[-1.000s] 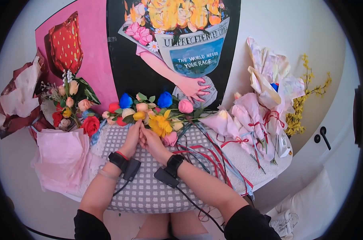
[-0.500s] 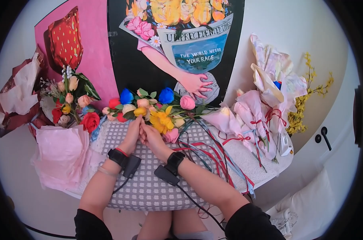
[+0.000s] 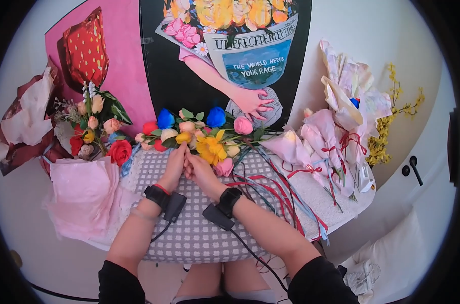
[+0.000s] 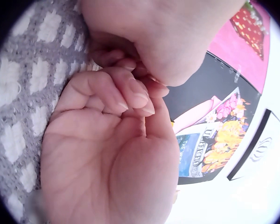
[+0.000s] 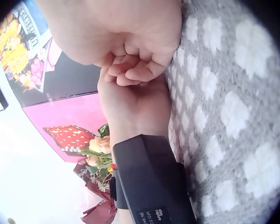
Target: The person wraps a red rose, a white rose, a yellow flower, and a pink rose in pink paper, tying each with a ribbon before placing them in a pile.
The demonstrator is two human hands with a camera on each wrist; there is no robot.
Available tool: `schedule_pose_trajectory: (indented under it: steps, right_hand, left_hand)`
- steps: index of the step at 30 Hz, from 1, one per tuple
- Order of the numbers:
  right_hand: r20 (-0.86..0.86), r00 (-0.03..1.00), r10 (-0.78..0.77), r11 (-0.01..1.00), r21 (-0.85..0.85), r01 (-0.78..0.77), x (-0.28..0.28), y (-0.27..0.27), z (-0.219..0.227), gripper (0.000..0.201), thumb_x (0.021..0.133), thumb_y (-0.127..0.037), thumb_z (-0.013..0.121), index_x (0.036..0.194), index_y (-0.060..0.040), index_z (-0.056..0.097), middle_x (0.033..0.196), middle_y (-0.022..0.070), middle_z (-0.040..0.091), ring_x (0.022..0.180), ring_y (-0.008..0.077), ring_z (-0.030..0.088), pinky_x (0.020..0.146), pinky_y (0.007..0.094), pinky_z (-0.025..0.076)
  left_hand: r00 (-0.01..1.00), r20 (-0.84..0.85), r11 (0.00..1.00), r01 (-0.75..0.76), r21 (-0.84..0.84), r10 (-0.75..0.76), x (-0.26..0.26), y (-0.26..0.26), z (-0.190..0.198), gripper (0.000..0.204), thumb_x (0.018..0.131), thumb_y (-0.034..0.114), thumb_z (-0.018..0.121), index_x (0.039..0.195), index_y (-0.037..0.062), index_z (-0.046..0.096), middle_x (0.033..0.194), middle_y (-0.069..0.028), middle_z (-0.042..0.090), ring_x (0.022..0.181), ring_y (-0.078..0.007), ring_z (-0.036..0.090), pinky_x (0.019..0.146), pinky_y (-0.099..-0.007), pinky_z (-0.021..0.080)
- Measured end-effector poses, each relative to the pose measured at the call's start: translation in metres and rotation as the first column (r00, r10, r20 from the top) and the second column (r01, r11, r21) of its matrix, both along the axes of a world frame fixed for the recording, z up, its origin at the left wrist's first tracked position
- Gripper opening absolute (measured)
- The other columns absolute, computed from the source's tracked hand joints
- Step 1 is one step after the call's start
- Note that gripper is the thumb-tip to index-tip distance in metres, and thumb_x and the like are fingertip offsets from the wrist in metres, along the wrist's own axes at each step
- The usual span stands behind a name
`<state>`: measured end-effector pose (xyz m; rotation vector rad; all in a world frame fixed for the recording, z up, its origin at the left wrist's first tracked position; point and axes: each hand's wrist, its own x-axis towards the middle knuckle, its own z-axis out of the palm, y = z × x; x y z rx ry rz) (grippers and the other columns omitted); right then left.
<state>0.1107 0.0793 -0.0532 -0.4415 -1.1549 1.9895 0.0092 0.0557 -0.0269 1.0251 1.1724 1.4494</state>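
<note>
In the head view, the left hand (image 3: 176,161) and right hand (image 3: 202,170) meet at the fingers, in front of a row of flowers with a yellow bloom (image 3: 211,148) and a blue rose (image 3: 165,119). In the left wrist view, the left hand (image 4: 161,37) is above the upturned palm of the right hand (image 4: 109,144), whose fingers are loosely curled. The right wrist view has the right hand (image 5: 119,30) over the left hand (image 5: 133,105). No item is visible between them; some fingertips are hidden.
Pink paper sheets (image 3: 83,195) lie at the left, below a bouquet (image 3: 96,129). Red and dark ribbons (image 3: 278,195) trail right of the checked cushion (image 3: 189,238). Wrapped flowers (image 3: 318,139) lie farther right. A painting (image 3: 189,86) stands behind.
The head view has shifted slightly, so the scene sits a little farther right and higher. Both hands stay together in much the same pose.
</note>
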Motion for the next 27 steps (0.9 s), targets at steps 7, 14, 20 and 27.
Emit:
schedule_pose_trajectory:
  steps: [7,14,20,27]
  right_hand:
    - [0.024,0.999,-0.042,0.988,-0.147,0.045,-0.001,0.004,0.004,0.029,0.092,-0.027,0.042,0.068,-0.0102,0.044,0.057,-0.0004,0.042,0.056,0.0133,0.042,0.053,0.0231,0.034]
    - [0.074,0.993,0.09,0.951,-0.302,-0.064,0.003,0.017,0.008,0.027,0.091,-0.025,0.04,0.067,-0.0115,0.044,0.059,-0.0001,0.045,0.059,0.0129,0.046,0.054,0.0219,0.038]
    - [0.055,0.99,0.131,0.973,-0.201,-0.118,0.005,0.014,0.005,0.023,0.092,-0.027,0.039,0.077,-0.0127,0.046,0.068,-0.0033,0.047,0.061,0.0089,0.045,0.055,0.02,0.037]
    - [-0.041,0.98,0.195,0.976,-0.086,-0.198,0.015,0.007,0.007,0.024,0.093,-0.029,0.039,0.076,-0.0135,0.045,0.065,-0.0039,0.042,0.062,0.0088,0.041,0.059,0.0204,0.035]
  left_hand:
    - [0.976,-0.147,0.982,0.146,-0.119,-0.162,-0.012,0.016,-0.004,0.052,0.091,0.047,0.035,0.058,0.0083,0.044,0.048,-0.0034,0.049,0.036,-0.013,0.046,0.036,-0.0232,0.036]
    - [0.919,-0.322,0.955,0.143,-0.26,-0.226,-0.026,0.046,-0.018,0.044,0.089,0.037,0.039,0.059,0.0072,0.049,0.049,-0.0022,0.051,0.038,-0.0124,0.047,0.035,-0.0236,0.034]
    - [0.929,-0.369,0.995,0.003,-0.104,-0.041,-0.02,0.039,-0.019,0.042,0.087,0.035,0.042,0.06,0.0053,0.052,0.051,-0.0012,0.049,0.039,-0.0122,0.046,0.037,-0.0242,0.034]
    - [0.977,-0.212,1.0,0.021,-0.004,-0.022,-0.01,0.025,-0.015,0.037,0.09,0.033,0.043,0.062,0.0087,0.05,0.051,0.0027,0.045,0.043,-0.0065,0.043,0.038,-0.0211,0.03]
